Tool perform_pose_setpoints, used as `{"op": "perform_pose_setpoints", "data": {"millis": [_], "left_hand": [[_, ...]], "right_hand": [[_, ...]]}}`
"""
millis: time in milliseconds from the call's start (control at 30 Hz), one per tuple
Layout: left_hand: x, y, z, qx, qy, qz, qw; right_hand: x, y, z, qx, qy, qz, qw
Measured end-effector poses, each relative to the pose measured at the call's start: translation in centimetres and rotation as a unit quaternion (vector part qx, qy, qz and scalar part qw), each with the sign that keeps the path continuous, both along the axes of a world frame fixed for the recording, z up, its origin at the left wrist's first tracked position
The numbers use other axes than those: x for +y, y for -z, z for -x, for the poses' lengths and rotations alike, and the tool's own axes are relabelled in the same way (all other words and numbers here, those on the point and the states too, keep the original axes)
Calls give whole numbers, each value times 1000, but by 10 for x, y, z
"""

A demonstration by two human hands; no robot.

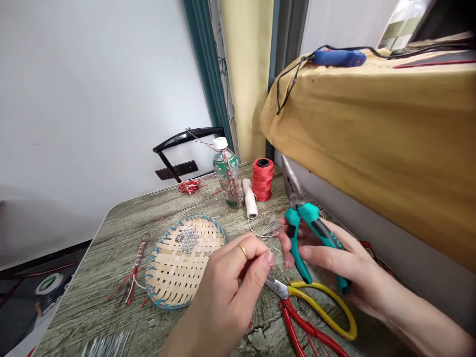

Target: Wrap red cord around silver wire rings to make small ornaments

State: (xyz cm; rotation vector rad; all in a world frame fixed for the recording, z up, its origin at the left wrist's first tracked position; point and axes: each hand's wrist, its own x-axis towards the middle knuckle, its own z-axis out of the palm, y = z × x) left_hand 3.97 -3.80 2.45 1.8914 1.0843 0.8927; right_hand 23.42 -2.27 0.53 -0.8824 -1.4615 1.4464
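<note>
My right hand (334,253) grips a pair of pliers (296,201) with teal and black handles. Their grey jaws point up and away from me. Left of them, my left hand (241,282), wearing a gold ring, is closed in a pinch of thumb and forefinger; what sits in it is too small to make out. Beneath both hands lie scissors (279,288) with one yellow and one red handle. A woven bamboo tray (174,277) with blue edge stitching rests to the left, holding a cluster of small silvery rings (189,240).
At the back stand a bottle (226,173) with braided cord on it, a white thread roll (250,198) and a red thread spool (263,179). A red-and-white braided cord (137,267) lies left of the tray. Metal strips (107,344) lie at the front left.
</note>
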Motion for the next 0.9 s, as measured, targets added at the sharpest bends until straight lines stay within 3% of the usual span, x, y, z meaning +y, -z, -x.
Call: {"op": "perform_pose_setpoints", "data": {"millis": [100,200,500,600,733,900], "left_hand": [[1,1,-6,25,52,-17,998],[4,4,-11,21,59,-26,998],[-1,11,-21,-45,-40,18,998],[-3,11,-23,-85,-81,73,990],[-1,9,-22,-183,-136,193,954],[4,5,-20,-260,-165,237,921]], "right_hand": [[-7,-2,4,-20,-24,-12,999],[-12,-7,7,-50,-21,-27,998],[-16,-9,13,-49,13,-56,997],[-14,-6,10,1,11,-15,1000],[-10,-2,3,79,-33,73,994],[-6,-2,-2,103,-43,90,990]]}}
